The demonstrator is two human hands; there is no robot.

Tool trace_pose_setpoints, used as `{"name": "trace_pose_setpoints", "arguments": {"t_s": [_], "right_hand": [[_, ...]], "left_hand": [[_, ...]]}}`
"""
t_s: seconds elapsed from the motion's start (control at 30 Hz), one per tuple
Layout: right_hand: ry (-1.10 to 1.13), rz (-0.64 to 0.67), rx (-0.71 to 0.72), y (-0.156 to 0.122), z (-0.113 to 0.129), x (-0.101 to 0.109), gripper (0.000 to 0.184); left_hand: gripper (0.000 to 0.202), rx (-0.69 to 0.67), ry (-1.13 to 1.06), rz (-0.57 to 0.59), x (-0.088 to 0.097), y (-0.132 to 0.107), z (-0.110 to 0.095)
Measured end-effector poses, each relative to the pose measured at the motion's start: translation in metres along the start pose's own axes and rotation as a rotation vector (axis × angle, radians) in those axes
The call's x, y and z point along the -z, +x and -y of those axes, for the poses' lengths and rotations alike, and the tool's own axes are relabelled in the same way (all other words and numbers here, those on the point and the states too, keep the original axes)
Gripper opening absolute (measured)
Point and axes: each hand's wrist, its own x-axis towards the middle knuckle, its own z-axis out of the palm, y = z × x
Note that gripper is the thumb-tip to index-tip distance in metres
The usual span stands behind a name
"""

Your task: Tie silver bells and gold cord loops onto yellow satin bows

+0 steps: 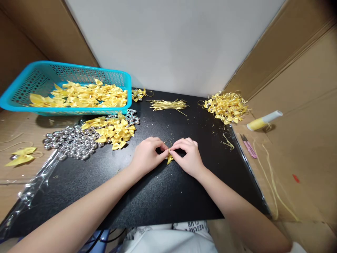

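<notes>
My left hand (147, 154) and my right hand (188, 156) meet over the middle of the black mat (147, 196), fingers pinched together. Between them they hold a small yellow ribbon bow (170, 159) with a thin gold cord loop (167, 143) rising from it. Both hands are closed on this piece. A loose pile of yellow bows (114, 130) lies to the left of my left hand, partly over a heap of silver beads (72, 142). A bundle of cut gold cords (168, 104) lies at the back of the mat.
A blue basket (34, 79) with yellow bows stands at the back left. A heap of bows with cord loops (228, 107) sits at the back right. Pink snips (249, 147) and a white-and-yellow tube (263, 121) lie on cardboard at right. One bow (22, 156) lies far left.
</notes>
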Motion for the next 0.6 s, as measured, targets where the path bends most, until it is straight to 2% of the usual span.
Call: {"name": "trace_pose_setpoints", "arguments": {"t_s": [0.37,0.6], "right_hand": [[-0.115,-0.01,0.036,-0.0014,0.003,-0.0011,0.013],[-0.194,-0.014,0.062,0.0007,0.0049,-0.001,0.014]], "left_hand": [[0.014,-0.06,0.047,-0.034,-0.0004,0.0002,-0.0009],[0.015,-0.042,0.03,0.005,0.0009,0.0006,-0.002]]}}
